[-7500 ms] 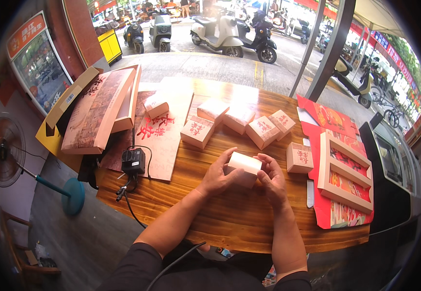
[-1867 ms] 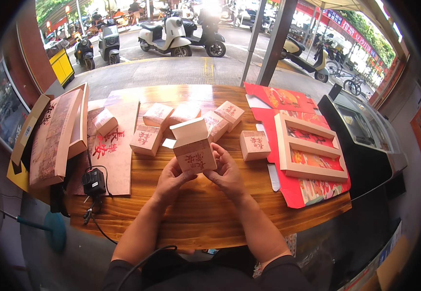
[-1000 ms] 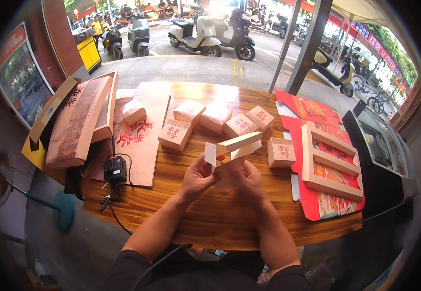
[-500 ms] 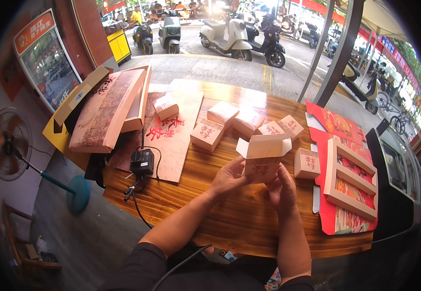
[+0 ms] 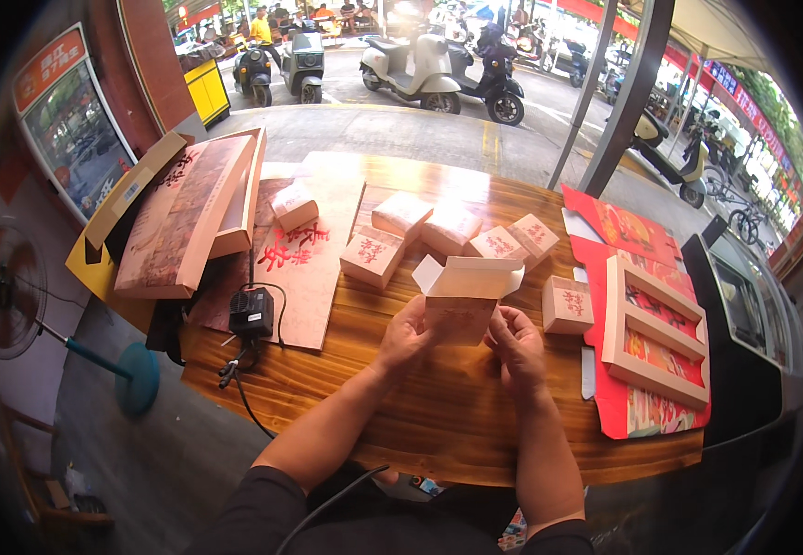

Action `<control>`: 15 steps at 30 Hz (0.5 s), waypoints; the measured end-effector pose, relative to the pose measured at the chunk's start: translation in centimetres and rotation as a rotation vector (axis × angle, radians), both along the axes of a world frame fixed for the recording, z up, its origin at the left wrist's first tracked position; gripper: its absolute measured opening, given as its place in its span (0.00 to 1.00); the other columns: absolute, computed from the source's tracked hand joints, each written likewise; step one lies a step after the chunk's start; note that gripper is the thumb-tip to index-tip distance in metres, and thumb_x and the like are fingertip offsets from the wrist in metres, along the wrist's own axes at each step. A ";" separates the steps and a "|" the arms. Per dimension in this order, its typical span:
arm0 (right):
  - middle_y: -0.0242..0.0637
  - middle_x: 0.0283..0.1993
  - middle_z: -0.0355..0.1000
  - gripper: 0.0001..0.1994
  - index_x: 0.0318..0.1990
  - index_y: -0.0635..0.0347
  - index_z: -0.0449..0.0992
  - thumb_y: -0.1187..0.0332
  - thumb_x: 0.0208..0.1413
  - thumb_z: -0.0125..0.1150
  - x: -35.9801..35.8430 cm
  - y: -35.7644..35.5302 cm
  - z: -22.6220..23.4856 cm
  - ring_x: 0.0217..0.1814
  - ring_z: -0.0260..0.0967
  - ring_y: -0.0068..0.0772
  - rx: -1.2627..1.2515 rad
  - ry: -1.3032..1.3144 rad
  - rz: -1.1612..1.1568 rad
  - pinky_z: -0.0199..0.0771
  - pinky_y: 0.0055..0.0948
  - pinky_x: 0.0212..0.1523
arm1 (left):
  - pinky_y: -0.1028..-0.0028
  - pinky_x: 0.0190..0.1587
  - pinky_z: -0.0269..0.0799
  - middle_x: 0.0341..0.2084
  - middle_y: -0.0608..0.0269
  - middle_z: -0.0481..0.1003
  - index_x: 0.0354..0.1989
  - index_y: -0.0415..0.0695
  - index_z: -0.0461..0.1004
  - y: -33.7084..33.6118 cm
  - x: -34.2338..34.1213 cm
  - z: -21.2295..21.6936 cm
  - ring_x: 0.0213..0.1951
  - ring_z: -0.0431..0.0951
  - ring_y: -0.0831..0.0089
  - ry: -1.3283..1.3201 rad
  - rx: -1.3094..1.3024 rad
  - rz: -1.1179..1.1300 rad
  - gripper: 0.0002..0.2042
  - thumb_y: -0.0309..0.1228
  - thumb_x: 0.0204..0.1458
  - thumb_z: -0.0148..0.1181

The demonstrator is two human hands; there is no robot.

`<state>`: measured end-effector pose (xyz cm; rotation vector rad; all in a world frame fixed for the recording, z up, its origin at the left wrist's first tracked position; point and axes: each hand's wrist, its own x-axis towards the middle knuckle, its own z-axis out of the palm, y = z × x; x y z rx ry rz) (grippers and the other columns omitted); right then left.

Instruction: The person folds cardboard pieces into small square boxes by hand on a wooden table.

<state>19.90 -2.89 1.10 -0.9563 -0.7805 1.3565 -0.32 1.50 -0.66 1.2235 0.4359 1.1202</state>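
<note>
Above the wooden table I hold a small pink carton (image 5: 461, 319) with dark red lettering, its top flaps standing up and apart. My left hand (image 5: 408, 335) grips its left side, the thumb toward me. At the lower right edge of the carton, the fingers of my right hand (image 5: 519, 346) are closed in a pinch; part of that grip is hidden. Just right of this hand stands a closed pink box (image 5: 567, 305). Several more closed boxes cluster behind the carton, among them one box (image 5: 373, 256) at the near left and another (image 5: 533, 240) at the right.
A large pink printed box (image 5: 184, 217) leans at the left beside a flat printed board (image 5: 313, 287) bearing one small box (image 5: 294, 205). A black adapter (image 5: 251, 313) with cables lies on the board's near part. At right, a divided cardboard frame (image 5: 655, 338) rests on red printed sheets (image 5: 616, 412).
The whole view has shifted, so the table things appear further left. The carton is still held, its flaps up; my right fingers have changed position slightly at its right edge.
</note>
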 end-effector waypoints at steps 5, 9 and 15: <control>0.33 0.45 0.75 0.20 0.53 0.64 0.70 0.68 0.57 0.70 -0.5 0.0 -0.2 0.47 0.71 0.21 0.131 -0.101 -0.058 0.71 0.23 0.51 | 0.73 0.55 0.72 0.50 0.61 0.76 0.56 0.36 0.71 -0.4 0.1 0.0 0.52 0.75 0.75 0.000 -0.010 0.023 0.20 0.39 0.65 0.56; 0.35 0.48 0.73 0.22 0.55 0.64 0.67 0.70 0.57 0.69 -1.3 -0.1 0.4 0.50 0.71 0.23 0.263 -0.120 -0.159 0.70 0.23 0.54 | 0.74 0.53 0.73 0.48 0.61 0.77 0.53 0.35 0.74 -0.6 0.1 -0.1 0.49 0.77 0.76 0.033 -0.089 0.038 0.18 0.39 0.67 0.51; 0.36 0.49 0.73 0.21 0.55 0.63 0.67 0.73 0.57 0.68 -0.8 -0.3 0.2 0.49 0.71 0.23 0.322 -0.278 -0.190 0.71 0.24 0.52 | 0.74 0.52 0.73 0.48 0.61 0.77 0.54 0.35 0.73 -1.0 0.0 0.8 0.48 0.77 0.76 0.096 -0.122 -0.028 0.17 0.36 0.68 0.50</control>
